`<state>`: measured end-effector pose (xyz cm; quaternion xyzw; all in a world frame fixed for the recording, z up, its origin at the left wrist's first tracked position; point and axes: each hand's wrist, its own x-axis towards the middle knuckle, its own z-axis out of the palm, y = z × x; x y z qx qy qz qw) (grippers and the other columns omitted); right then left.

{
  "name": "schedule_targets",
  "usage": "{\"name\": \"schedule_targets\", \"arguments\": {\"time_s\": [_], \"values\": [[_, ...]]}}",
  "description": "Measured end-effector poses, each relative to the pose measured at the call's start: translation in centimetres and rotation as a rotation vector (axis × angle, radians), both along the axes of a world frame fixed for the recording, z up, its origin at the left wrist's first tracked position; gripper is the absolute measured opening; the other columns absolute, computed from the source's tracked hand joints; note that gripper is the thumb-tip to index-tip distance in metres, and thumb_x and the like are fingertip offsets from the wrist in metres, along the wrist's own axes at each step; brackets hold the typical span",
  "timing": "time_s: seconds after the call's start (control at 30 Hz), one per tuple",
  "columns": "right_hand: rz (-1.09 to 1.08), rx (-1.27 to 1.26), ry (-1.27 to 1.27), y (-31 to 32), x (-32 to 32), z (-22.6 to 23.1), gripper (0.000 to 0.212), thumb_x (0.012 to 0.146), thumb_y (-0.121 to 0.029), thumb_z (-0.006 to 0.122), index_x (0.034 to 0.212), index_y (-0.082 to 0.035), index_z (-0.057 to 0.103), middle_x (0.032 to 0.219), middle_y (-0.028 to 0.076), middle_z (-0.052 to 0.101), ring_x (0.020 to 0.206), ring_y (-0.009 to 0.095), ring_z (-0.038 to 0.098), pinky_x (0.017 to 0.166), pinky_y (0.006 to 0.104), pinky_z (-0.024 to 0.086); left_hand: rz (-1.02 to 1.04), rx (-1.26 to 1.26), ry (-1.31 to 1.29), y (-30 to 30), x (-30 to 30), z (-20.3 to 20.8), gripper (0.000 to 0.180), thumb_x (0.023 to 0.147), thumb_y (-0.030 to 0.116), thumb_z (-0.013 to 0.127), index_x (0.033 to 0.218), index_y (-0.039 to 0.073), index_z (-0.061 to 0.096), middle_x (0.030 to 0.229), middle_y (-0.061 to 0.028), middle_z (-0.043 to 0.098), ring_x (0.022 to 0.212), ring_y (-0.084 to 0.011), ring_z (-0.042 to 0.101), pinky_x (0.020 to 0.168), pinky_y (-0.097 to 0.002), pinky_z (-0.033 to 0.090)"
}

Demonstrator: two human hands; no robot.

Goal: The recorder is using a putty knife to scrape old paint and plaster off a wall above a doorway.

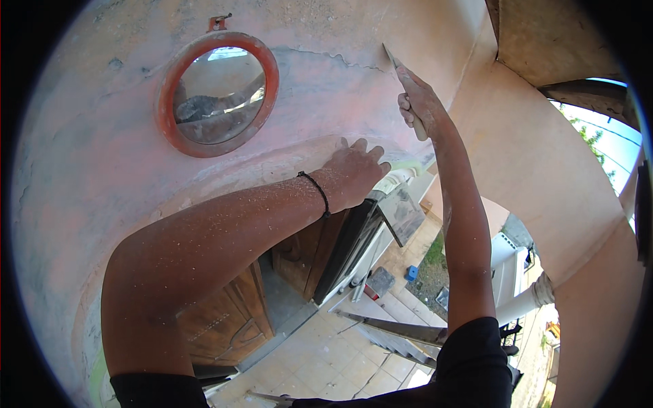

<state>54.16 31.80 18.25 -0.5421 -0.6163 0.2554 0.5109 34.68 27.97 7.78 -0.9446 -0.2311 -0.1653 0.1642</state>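
My right hand (422,102) is raised and wrapped around the pale handle of what looks like a putty knife (392,57). Its narrow blade points up and left at the wall, close to the right end of a jagged crack (333,56). Whether the tip touches the plaster, I cannot tell. My left hand (354,173), dusty and with a dark braided band at the wrist, lies on the curved plaster ledge (299,148) above a doorway. Its fingers are spread and nothing shows in them.
Left of the crack, a round window (218,94) has a red frame. Below stand carved wooden doors (228,319), a grey square panel (401,215), a ladder (398,343) and a tiled floor (306,364). A plastered arch (544,170) curves along the right.
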Motion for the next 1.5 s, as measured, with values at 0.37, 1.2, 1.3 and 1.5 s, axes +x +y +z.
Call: {"name": "schedule_targets", "arguments": {"time_s": [0.37, 1.2, 1.3, 1.5], "values": [[0.015, 0.115, 0.246, 5.9, 2.0, -1.1, 0.050, 0.105, -0.053, 0.052, 0.138, -0.017, 0.055, 0.066, -0.002, 0.049, 0.050, 0.010, 0.046, 0.047, 0.0281, 0.043, 0.064, -0.022, 0.060, -0.5, -0.6, 0.6, 0.051, 0.083, 0.008, 0.072, 0.132, 0.011, 0.061, 0.129, -0.0146, 0.056, 0.120, -0.0367, 0.056, 0.097, -0.0614, 0.047], [0.357, -0.109, 0.713, 9.0, 3.3, 4.2, 0.039, 0.106, -0.047, 0.054, 0.087, -0.015, 0.045, 0.061, -0.006, 0.041, 0.045, 0.008, 0.034, 0.044, 0.0277, 0.035, 0.032, 0.013, 0.055, -0.3, 0.2, 0.4, 0.049, 0.086, 0.009, 0.071, 0.134, 0.010, 0.061, 0.131, -0.0152, 0.055, 0.121, -0.0373, 0.055, 0.100, -0.0639, 0.046], [0.278, -0.167, 0.583, 9.7, 4.1, 2.8, 0.046, 0.104, -0.057, 0.051, 0.083, -0.016, 0.046, 0.061, -0.005, 0.042, 0.044, 0.010, 0.033, 0.045, 0.0309, 0.035, 0.052, 0.003, 0.063, 0.1, -0.3, 0.0, 0.049, 0.085, 0.010, 0.073, 0.133, 0.010, 0.061, 0.131, -0.0153, 0.055, 0.121, -0.0374, 0.055, 0.099, -0.0638, 0.046], [-0.486, -0.179, 0.047, 13.1, 8.7, 2.8, 0.077, 0.090, -0.084, 0.043, 0.075, -0.010, 0.058, 0.072, 0.006, 0.059, 0.063, 0.023, 0.056, 0.064, 0.0402, 0.049, 0.007, 0.013, 0.053, -0.1, 0.9, 0.1, 0.051, 0.085, 0.011, 0.073, 0.134, 0.010, 0.060, 0.131, -0.0153, 0.055, 0.121, -0.0382, 0.054, 0.096, -0.0641, 0.046]]}}
